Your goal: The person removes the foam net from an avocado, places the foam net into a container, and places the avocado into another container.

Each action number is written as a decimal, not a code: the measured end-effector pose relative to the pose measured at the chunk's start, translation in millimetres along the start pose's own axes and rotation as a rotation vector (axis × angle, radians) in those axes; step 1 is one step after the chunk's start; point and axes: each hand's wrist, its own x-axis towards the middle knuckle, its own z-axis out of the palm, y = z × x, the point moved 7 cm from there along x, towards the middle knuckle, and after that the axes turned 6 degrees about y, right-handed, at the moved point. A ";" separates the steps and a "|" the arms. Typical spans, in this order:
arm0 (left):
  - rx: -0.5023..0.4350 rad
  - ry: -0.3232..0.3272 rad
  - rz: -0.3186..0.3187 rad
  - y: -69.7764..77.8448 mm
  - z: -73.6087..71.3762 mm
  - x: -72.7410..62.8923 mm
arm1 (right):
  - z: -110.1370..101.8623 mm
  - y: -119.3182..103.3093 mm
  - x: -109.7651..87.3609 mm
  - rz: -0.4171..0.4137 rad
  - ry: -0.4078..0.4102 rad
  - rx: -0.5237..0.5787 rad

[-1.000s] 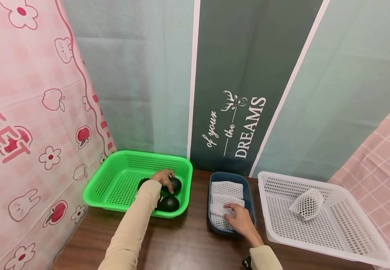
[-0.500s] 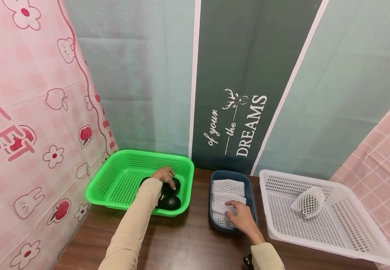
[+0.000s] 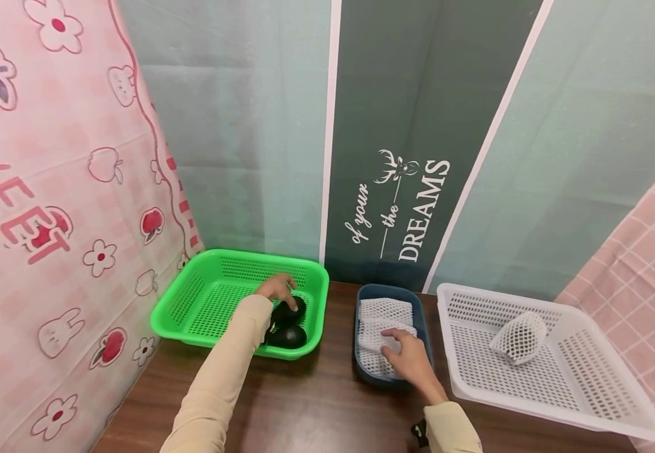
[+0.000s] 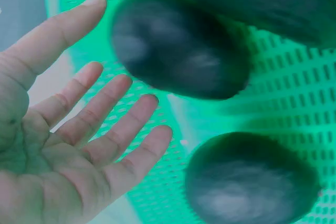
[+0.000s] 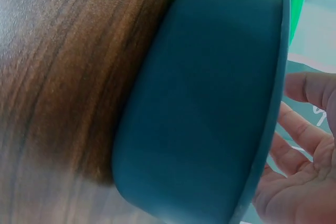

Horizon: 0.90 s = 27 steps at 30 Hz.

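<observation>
My left hand (image 3: 279, 288) is over the right part of a green basket (image 3: 191, 340), just above dark egg-shaped fruits that look like avocados. In the left wrist view its fingers are spread and the palm holds nothing, beside one avocado (image 4: 181, 43). Two more avocados lie near it, one avocado (image 4: 252, 179) below and another avocado (image 4: 278, 1) above. My right hand (image 3: 409, 358) hovers over a dark blue basin (image 5: 199, 103), its fingers loosely bent above white foam fruit nets (image 3: 386, 333). Whether those fingertips touch a net is hard to tell.
At the right stands a white basket (image 3: 457, 371) with one netted fruit (image 3: 520, 338) inside. Brown wooden tabletop (image 3: 304, 409) shows in front of the containers. A printed cloth (image 3: 248, 157) hangs close behind them, and a pink cloth (image 3: 78, 251) borders the left side.
The head view has turned slightly, shifting the scene a little to the right. My left hand has edged away slightly over the avocados. The right hand stays over the nets.
</observation>
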 end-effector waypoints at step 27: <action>-0.289 0.393 0.464 92.5 -37.3 -104.1 | -80.1 -5.1 -2.2 -0.124 0.293 0.006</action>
